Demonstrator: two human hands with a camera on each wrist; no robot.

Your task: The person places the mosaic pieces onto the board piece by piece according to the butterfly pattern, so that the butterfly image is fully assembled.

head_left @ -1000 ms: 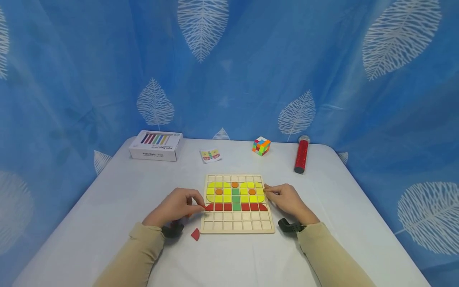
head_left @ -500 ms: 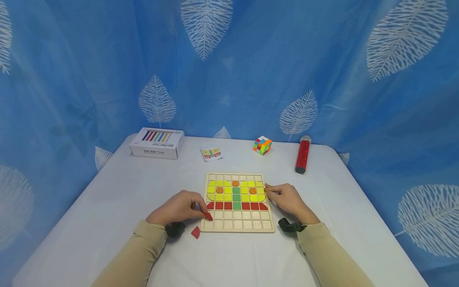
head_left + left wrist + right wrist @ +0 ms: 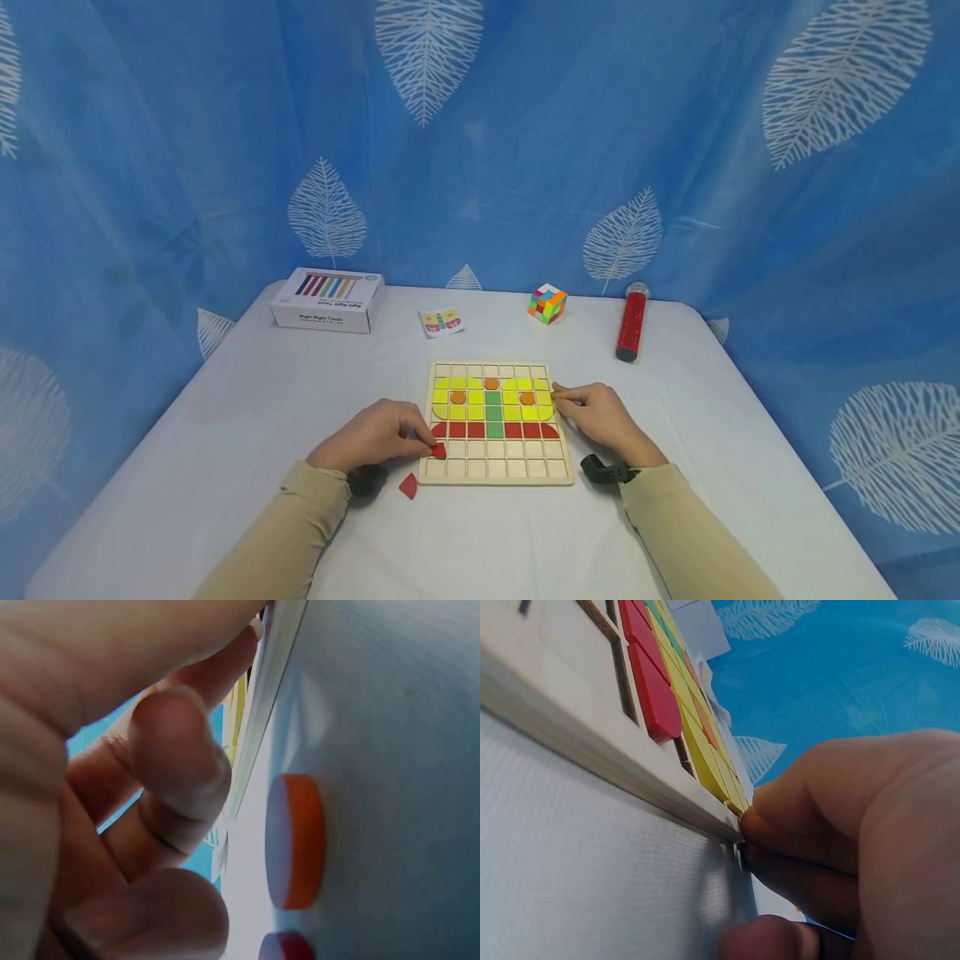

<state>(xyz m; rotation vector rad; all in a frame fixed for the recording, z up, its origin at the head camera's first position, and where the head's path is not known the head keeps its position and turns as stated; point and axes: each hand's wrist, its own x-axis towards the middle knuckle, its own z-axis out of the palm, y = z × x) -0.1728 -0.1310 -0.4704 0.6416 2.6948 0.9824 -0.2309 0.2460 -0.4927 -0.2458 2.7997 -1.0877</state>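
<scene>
A wooden grid board (image 3: 517, 472) lies on the table with yellow, orange, green and red pieces set in its squares. My left hand (image 3: 378, 435) pinches a red quarter-round tile (image 3: 438, 451) at the board's left side, over the leftmost square just below the red row. In the left wrist view its fingertips are partly hidden behind the thumb. My right hand (image 3: 600, 417) grips the board's right edge between thumb and fingers, as the right wrist view shows. A second red quarter-round tile (image 3: 408, 486) lies on the cloth at the board's lower left.
An orange disc (image 3: 296, 841) lies on the cloth under the left hand. Farther back stand a white box (image 3: 327, 302), a picture card (image 3: 441, 322) with a butterfly-like pattern, a puzzle cube (image 3: 547, 304) and a red glittery tube (image 3: 632, 323).
The left hand has moved slightly down and right with its red tile, from the red row's left end to the square below, turning the tile. The right hand keeps its place.
</scene>
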